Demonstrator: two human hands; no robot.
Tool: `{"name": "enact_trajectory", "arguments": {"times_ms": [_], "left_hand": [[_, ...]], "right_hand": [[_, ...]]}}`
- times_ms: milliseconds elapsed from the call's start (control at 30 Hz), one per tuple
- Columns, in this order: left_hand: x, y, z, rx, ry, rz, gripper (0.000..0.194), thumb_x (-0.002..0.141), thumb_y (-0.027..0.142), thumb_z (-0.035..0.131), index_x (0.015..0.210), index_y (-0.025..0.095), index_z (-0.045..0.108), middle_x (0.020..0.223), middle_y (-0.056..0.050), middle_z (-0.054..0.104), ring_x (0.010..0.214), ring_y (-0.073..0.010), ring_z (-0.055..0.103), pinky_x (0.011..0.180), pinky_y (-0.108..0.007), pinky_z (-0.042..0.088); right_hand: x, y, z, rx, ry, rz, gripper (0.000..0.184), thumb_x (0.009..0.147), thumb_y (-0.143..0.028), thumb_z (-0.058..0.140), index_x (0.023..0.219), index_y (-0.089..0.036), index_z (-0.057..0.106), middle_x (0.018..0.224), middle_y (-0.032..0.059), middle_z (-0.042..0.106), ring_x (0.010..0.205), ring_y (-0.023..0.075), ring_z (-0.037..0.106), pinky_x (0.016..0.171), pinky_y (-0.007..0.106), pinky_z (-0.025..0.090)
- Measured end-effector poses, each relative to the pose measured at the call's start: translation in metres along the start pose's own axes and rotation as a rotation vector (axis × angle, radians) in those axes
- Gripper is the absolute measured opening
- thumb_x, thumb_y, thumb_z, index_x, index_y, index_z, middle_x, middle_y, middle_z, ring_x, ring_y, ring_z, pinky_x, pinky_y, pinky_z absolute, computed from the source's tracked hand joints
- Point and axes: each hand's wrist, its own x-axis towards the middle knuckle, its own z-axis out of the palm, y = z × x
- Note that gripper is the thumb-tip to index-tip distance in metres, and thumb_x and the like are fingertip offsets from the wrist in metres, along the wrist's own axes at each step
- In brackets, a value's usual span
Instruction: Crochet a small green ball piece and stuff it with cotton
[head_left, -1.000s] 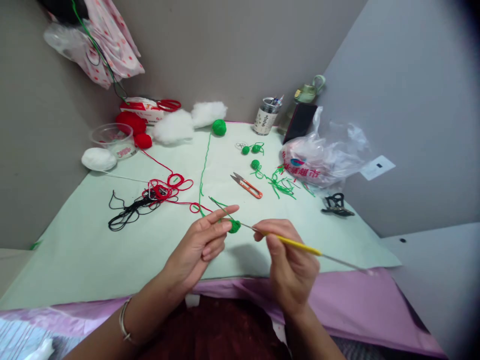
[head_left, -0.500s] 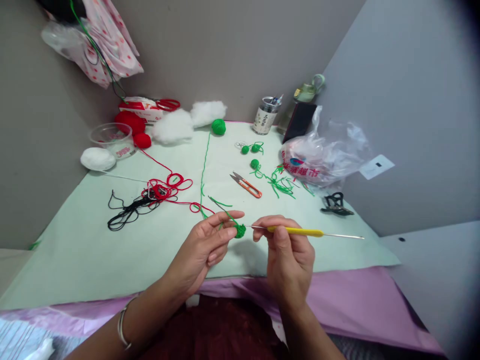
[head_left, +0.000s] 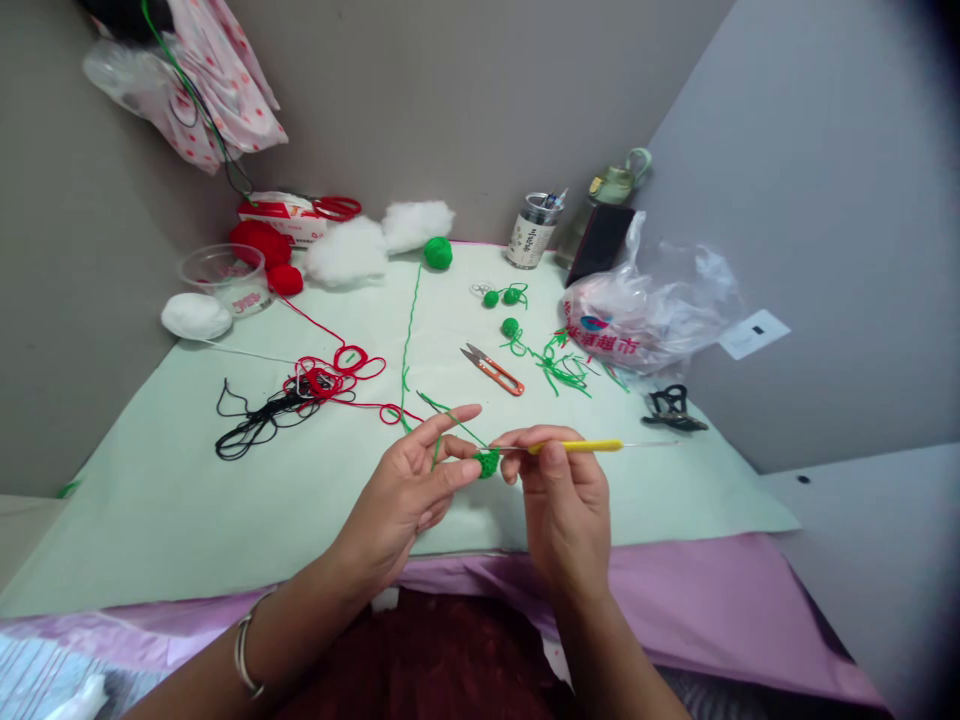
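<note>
Between thumb and fingers, my left hand [head_left: 420, 480] pinches a small green crochet piece [head_left: 488, 463], its index finger raised with green yarn [head_left: 466, 428] running over it. My right hand [head_left: 566, 500] is closed on a crochet hook [head_left: 592, 446] with a yellow handle and metal ends. The hook's left end reaches the top of the piece; whether it sits inside a stitch is too small to tell. From a green yarn ball [head_left: 438, 253] at the back, a strand trails down the table towards my left hand.
Orange thread snips [head_left: 493, 370] lie beyond my hands, near small green crocheted balls [head_left: 510, 327] and yarn scraps [head_left: 562, 372]. Tangled red yarn [head_left: 352, 362] and black yarn [head_left: 259, 420] lie left. A plastic bag [head_left: 652, 310] and black hair clip [head_left: 675, 409] are right.
My right hand has moved left with the hook, bringing its tip over the green piece. The left index finger has lifted and stretched out, and the piece has shifted slightly right.
</note>
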Motion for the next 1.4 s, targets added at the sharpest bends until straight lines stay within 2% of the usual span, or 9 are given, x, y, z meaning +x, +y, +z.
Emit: {"name": "enact_trajectory", "arguments": {"times_ms": [133,267,467,567,767,1000,1200,1400], "left_hand": [[0.000,0.001,0.000,0.033,0.010,0.031,0.056,0.077,0.029,0.091,0.131,0.024,0.074,0.092,0.002,0.064,0.044,0.0015,0.024,0.040,-0.021,0.012],[-0.002,0.002,-0.001,0.111,0.032,0.077,0.052,0.080,0.030,0.089,0.130,0.026,0.075,0.093,0.003,0.062,0.046,0.0003,0.027,0.042,-0.022,0.015],[-0.005,0.001,-0.001,0.329,0.100,0.218,0.045,0.086,0.024,0.081,0.131,0.027,0.075,0.091,0.002,0.063,0.052,-0.0034,0.032,0.050,-0.021,0.029],[-0.007,0.002,0.000,0.389,0.115,0.235,0.042,0.087,0.024,0.080,0.129,0.027,0.076,0.089,0.003,0.062,0.051,-0.0036,0.031,0.050,-0.022,0.029],[-0.006,0.005,0.000,0.384,0.098,0.258,0.042,0.086,0.023,0.081,0.127,0.028,0.077,0.086,0.004,0.059,0.052,-0.0043,0.033,0.050,-0.022,0.030],[-0.006,0.001,0.001,0.452,0.174,0.293,0.037,0.087,0.022,0.078,0.124,0.024,0.078,0.088,0.003,0.064,0.049,-0.0031,0.034,0.048,-0.022,0.029],[-0.006,-0.003,0.005,0.555,0.240,0.428,0.036,0.086,0.016,0.076,0.121,0.022,0.079,0.086,0.002,0.066,0.048,-0.0030,0.037,0.048,-0.021,0.034],[-0.004,-0.014,-0.001,0.716,0.278,0.773,0.029,0.084,0.007,0.070,0.107,0.021,0.080,0.079,0.005,0.065,0.047,-0.0026,0.038,0.052,-0.019,0.040]], "right_hand": [[0.003,-0.003,-0.001,0.051,-0.030,0.032,0.024,0.105,-0.037,0.061,0.092,-0.023,0.076,0.087,0.0026,0.076,0.068,0.0131,0.065,0.069,0.028,0.056],[0.003,-0.005,-0.004,-0.005,-0.078,-0.001,0.025,0.108,-0.034,0.057,0.094,-0.023,0.075,0.089,0.0019,0.076,0.072,0.0132,0.066,0.072,0.029,0.057],[-0.002,-0.011,-0.003,-0.201,-0.066,-0.113,0.024,0.108,-0.031,0.056,0.098,-0.023,0.077,0.090,0.0034,0.077,0.074,0.0155,0.069,0.072,0.031,0.058],[-0.005,-0.013,-0.002,-0.290,-0.070,-0.175,0.023,0.108,-0.028,0.056,0.100,-0.024,0.078,0.090,0.0026,0.078,0.075,0.0158,0.069,0.072,0.032,0.057],[-0.007,-0.013,-0.002,-0.286,-0.066,-0.231,0.024,0.109,-0.023,0.054,0.104,-0.026,0.077,0.092,0.0018,0.077,0.076,0.0156,0.069,0.074,0.032,0.056],[-0.008,-0.011,0.001,-0.434,-0.158,-0.406,0.025,0.105,-0.013,0.054,0.112,-0.027,0.073,0.098,0.0036,0.078,0.088,0.0181,0.073,0.078,0.034,0.059],[-0.012,-0.007,0.001,-0.565,-0.193,-0.556,0.022,0.104,-0.013,0.055,0.114,-0.024,0.072,0.101,0.0087,0.078,0.096,0.0222,0.076,0.080,0.037,0.062],[-0.007,-0.007,0.003,-0.540,-0.214,-0.559,0.022,0.105,-0.011,0.053,0.108,-0.022,0.071,0.089,0.0063,0.077,0.087,0.0201,0.076,0.076,0.034,0.063]]}}
